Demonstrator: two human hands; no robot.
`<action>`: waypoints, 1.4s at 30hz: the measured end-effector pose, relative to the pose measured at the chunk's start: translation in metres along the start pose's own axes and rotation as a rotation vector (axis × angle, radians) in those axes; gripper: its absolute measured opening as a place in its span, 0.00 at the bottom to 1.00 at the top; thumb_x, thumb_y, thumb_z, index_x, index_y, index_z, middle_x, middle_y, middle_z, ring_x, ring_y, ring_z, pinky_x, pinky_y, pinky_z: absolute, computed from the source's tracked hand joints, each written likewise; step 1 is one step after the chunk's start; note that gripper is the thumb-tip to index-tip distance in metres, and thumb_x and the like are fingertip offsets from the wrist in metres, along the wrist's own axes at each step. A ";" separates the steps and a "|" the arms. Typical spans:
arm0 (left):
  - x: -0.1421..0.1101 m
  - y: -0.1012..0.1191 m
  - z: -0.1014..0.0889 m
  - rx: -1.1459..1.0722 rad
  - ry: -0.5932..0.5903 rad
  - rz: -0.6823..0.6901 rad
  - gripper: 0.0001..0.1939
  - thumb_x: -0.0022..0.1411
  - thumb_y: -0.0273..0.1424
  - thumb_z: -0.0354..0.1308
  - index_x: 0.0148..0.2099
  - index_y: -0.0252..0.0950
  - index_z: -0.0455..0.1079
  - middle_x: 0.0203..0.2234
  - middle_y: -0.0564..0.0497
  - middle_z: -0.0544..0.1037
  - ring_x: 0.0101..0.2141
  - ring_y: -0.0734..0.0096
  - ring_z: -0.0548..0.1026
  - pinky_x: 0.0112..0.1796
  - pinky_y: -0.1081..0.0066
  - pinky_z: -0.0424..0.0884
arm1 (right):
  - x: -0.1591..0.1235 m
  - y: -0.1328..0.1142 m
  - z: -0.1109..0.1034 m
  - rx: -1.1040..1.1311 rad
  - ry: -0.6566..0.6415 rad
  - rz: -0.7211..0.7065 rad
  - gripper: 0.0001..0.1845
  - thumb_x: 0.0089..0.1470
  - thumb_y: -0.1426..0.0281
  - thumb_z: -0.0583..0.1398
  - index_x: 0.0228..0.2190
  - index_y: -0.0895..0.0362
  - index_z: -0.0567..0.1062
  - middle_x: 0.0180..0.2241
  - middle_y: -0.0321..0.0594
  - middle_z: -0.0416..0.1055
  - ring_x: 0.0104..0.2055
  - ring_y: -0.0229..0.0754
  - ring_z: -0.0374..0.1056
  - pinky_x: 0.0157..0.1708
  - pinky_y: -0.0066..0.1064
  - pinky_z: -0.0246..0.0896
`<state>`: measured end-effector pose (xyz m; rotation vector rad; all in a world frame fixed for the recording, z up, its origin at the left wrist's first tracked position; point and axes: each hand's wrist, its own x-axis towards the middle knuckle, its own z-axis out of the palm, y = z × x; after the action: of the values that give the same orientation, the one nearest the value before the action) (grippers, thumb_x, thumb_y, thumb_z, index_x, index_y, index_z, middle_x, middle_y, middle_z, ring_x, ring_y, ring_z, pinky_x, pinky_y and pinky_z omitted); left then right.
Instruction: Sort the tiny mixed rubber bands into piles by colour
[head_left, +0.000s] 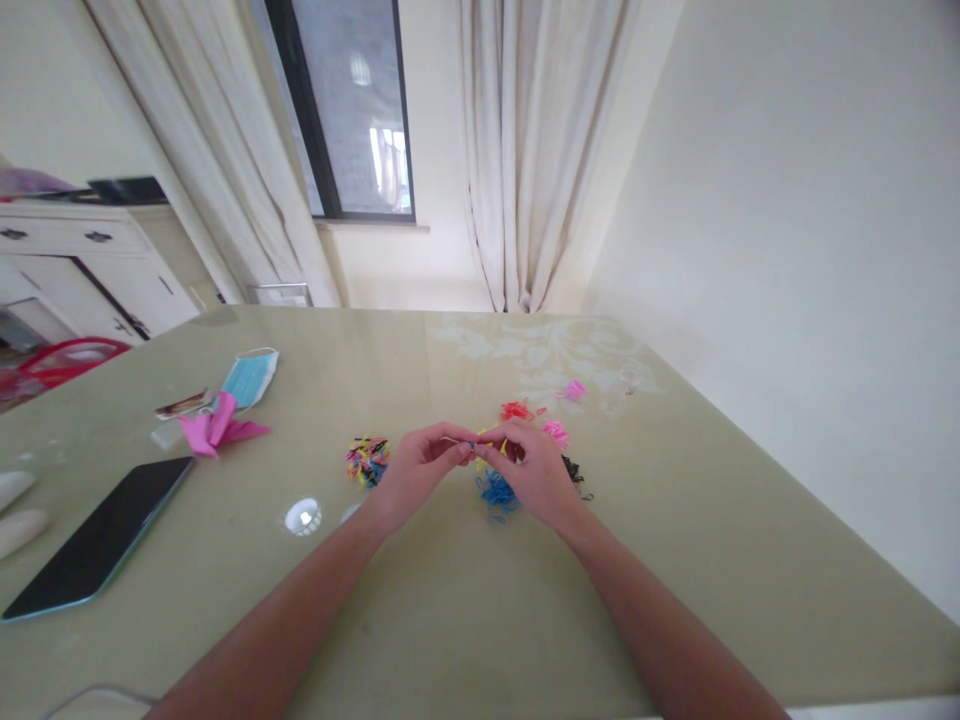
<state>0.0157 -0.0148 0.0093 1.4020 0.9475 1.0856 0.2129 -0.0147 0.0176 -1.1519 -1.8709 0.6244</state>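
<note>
My left hand (420,460) and my right hand (534,472) meet above the table, thumbs and fingertips pinched together. Between them is a tiny rubber band (472,446), bluish, mostly covered by the fingers. Beside my left hand lies a mixed multicoloured pile of rubber bands (367,458). Blue rubber bands (495,492) are heaped below my right hand, and yellow ones (484,455) show partly behind its fingers. Black bands (574,472) stick out past the right wrist side. Red bands (516,410) and pink bands (556,432) lie just beyond.
A pink clump (575,390) lies farther back. On the left are a dark-screened tablet (101,535), a pink folded-paper shape (219,428) and a blue face mask (250,378). A bright light reflection shows on the glossy table (450,620). A white wall (810,250) borders the right.
</note>
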 end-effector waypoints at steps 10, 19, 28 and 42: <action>0.001 0.001 0.003 -0.040 0.081 0.013 0.19 0.57 0.45 0.71 0.40 0.35 0.78 0.30 0.50 0.82 0.34 0.68 0.78 0.41 0.67 0.75 | -0.001 -0.003 0.003 0.037 -0.027 0.001 0.07 0.61 0.68 0.65 0.34 0.55 0.84 0.28 0.37 0.76 0.27 0.39 0.65 0.28 0.30 0.58; 0.003 -0.003 0.001 0.134 0.081 0.020 0.18 0.62 0.46 0.65 0.43 0.36 0.78 0.33 0.49 0.83 0.35 0.65 0.79 0.41 0.66 0.76 | 0.000 0.000 0.000 0.028 0.059 0.042 0.11 0.61 0.66 0.63 0.30 0.56 0.82 0.25 0.37 0.73 0.27 0.39 0.63 0.27 0.31 0.56; -0.006 0.010 -0.035 1.545 0.223 -0.121 0.13 0.71 0.32 0.54 0.49 0.36 0.78 0.49 0.37 0.79 0.52 0.44 0.75 0.50 0.52 0.69 | -0.003 -0.030 -0.049 0.285 0.000 0.010 0.14 0.60 0.58 0.66 0.30 0.55 0.83 0.25 0.37 0.72 0.28 0.39 0.63 0.27 0.31 0.58; 0.008 -0.013 -0.062 1.487 0.160 -0.161 0.18 0.72 0.24 0.45 0.52 0.35 0.75 0.45 0.42 0.80 0.49 0.54 0.77 0.48 0.61 0.71 | 0.004 -0.001 -0.057 -0.169 -0.297 0.002 0.11 0.64 0.72 0.62 0.29 0.58 0.79 0.29 0.37 0.75 0.32 0.39 0.67 0.35 0.31 0.58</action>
<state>-0.0411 0.0110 -0.0017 2.2950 2.1405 0.2139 0.2596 -0.0117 0.0500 -1.2210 -2.2091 0.6783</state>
